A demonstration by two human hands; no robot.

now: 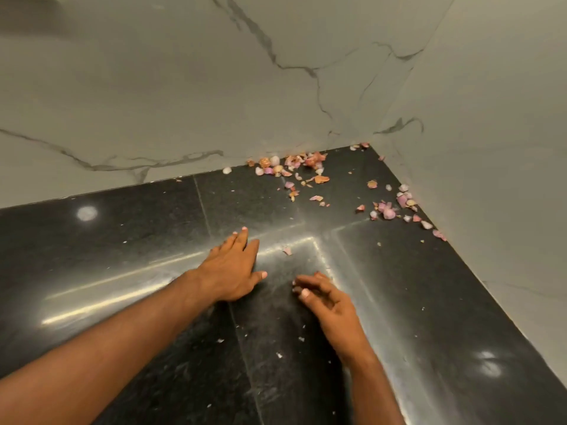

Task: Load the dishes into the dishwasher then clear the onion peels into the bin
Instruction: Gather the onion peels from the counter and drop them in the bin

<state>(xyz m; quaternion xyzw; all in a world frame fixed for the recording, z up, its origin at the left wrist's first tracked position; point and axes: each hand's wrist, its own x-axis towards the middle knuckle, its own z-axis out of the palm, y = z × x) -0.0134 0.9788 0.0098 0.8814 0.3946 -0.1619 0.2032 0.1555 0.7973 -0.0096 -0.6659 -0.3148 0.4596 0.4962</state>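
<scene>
Pink and orange onion peels (pixel 294 167) lie scattered in the far corner of the black counter (pixel 122 228), with a second cluster of peels (pixel 395 207) along the right wall. One stray peel (pixel 287 250) lies just beyond my hands. My left hand (pixel 234 271) rests flat on the counter, fingers extended and holding nothing. My right hand (pixel 325 297) lies to its right with the fingers curled and pinched together; whether a small scrap sits between the fingertips cannot be told. No dishes, dishwasher or bin are in view.
Marble-look wall panels (pixel 214 102) rise behind the counter and along the right side (pixel 491 179), meeting in a corner. Tiny white flecks (pixel 279 354) dot the counter near my right forearm. Ceiling lights reflect off the polished stone.
</scene>
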